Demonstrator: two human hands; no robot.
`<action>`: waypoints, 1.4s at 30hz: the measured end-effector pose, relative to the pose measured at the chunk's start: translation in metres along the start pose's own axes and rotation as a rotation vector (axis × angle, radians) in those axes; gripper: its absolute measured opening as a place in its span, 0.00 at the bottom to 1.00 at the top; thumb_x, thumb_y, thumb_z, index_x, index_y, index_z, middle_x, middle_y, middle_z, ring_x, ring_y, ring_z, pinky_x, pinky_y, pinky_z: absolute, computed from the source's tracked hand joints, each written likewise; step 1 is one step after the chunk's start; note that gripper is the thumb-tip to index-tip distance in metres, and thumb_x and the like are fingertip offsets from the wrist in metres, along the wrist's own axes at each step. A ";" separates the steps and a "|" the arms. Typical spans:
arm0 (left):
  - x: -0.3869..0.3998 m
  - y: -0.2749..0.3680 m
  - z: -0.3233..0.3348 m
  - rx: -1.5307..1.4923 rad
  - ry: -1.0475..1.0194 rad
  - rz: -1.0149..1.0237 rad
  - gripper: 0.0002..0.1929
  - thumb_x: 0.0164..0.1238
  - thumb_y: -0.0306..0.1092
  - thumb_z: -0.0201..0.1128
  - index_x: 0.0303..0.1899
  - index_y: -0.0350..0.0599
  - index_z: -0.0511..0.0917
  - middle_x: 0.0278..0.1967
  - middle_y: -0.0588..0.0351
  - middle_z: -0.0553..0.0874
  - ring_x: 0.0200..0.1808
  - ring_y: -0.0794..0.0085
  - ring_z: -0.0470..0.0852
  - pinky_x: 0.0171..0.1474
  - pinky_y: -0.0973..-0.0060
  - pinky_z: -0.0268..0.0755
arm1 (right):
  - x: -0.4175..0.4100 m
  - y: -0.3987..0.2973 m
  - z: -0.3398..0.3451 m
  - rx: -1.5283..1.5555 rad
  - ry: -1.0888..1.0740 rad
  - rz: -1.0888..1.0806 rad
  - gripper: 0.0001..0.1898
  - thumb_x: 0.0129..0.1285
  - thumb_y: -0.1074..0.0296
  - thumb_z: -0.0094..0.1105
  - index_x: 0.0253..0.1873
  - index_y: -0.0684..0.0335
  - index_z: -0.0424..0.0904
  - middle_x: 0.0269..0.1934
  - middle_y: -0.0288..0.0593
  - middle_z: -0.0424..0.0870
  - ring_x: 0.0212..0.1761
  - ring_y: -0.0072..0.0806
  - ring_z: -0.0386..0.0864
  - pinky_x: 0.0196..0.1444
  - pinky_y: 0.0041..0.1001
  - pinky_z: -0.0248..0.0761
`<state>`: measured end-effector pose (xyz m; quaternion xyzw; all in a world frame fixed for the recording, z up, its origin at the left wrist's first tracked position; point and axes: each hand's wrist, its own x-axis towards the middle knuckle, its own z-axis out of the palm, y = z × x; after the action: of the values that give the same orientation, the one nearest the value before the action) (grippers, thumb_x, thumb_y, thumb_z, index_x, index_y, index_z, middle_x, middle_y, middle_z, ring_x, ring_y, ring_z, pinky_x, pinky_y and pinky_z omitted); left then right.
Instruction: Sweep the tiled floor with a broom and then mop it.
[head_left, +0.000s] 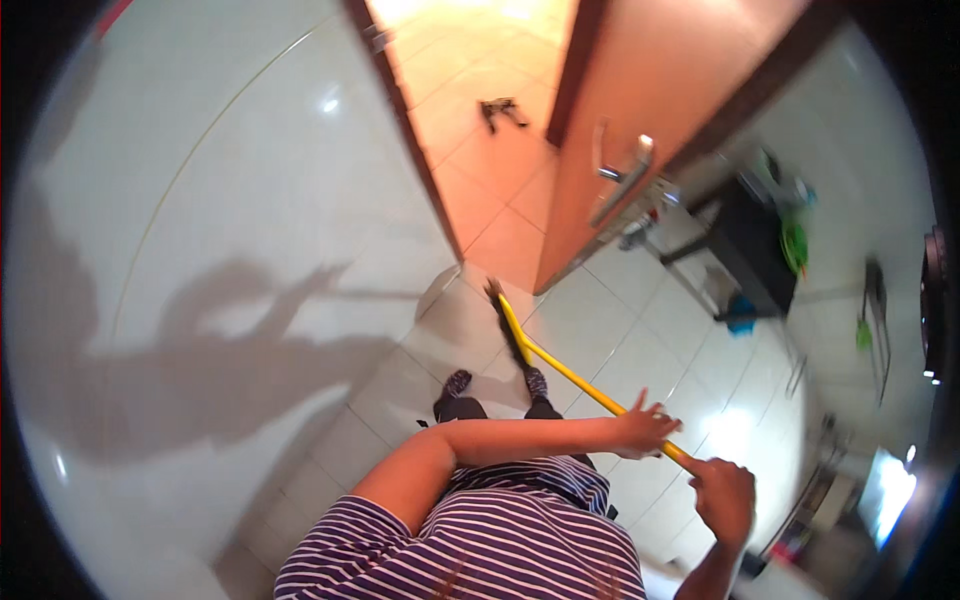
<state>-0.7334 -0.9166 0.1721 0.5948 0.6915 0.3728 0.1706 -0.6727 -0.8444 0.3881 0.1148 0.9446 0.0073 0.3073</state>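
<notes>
A long-handled broom with a yellow handle (574, 377) slants from the lower right towards my feet. Its dark-bristled head (513, 330) rests on the pale floor tiles near the doorway, close beside one of my socked feet (537, 382). Around the upper end of the handle, my right hand (724, 495) is closed. My left hand (646, 429) reaches across my body and lies over the handle just below it, fingers partly spread. Whether the left fingers grip the handle is hidden.
An orange-brown door (630, 90) with a metal lever handle (628, 180) stands ajar ahead. Beyond it, a blurred dark object (502, 112) lies on tiles. A white wall (247, 187) is at left. A dark table (739, 247) bearing items stands at right.
</notes>
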 end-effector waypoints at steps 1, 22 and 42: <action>-0.006 0.012 -0.006 -0.015 -0.063 0.057 0.25 0.55 0.44 0.58 0.52 0.45 0.62 0.44 0.53 0.76 0.51 0.57 0.69 0.57 0.37 0.42 | -0.023 -0.015 0.000 -0.021 -0.021 0.102 0.16 0.50 0.72 0.56 0.46 0.47 0.76 0.25 0.39 0.76 0.26 0.33 0.77 0.26 0.33 0.66; -0.192 -0.104 0.055 -0.027 -0.741 0.089 0.11 0.45 0.42 0.60 0.29 0.46 0.77 0.29 0.51 0.79 0.35 0.57 0.78 0.37 0.63 0.73 | 0.014 -0.206 0.187 0.921 0.125 0.533 0.07 0.51 0.73 0.52 0.35 0.65 0.76 0.29 0.56 0.77 0.35 0.49 0.76 0.38 0.41 0.68; -0.146 -0.282 -0.083 -0.201 -0.257 -0.249 0.09 0.50 0.37 0.55 0.28 0.43 0.75 0.27 0.49 0.78 0.36 0.55 0.77 0.35 0.64 0.69 | 0.214 -0.234 0.064 0.751 0.354 0.259 0.06 0.49 0.78 0.49 0.31 0.69 0.76 0.27 0.55 0.78 0.32 0.47 0.78 0.37 0.37 0.72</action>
<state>-0.9516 -1.0857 -0.0061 0.5273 0.6917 0.3369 0.3605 -0.8532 -1.0288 0.1928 0.3330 0.8977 -0.2790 0.0741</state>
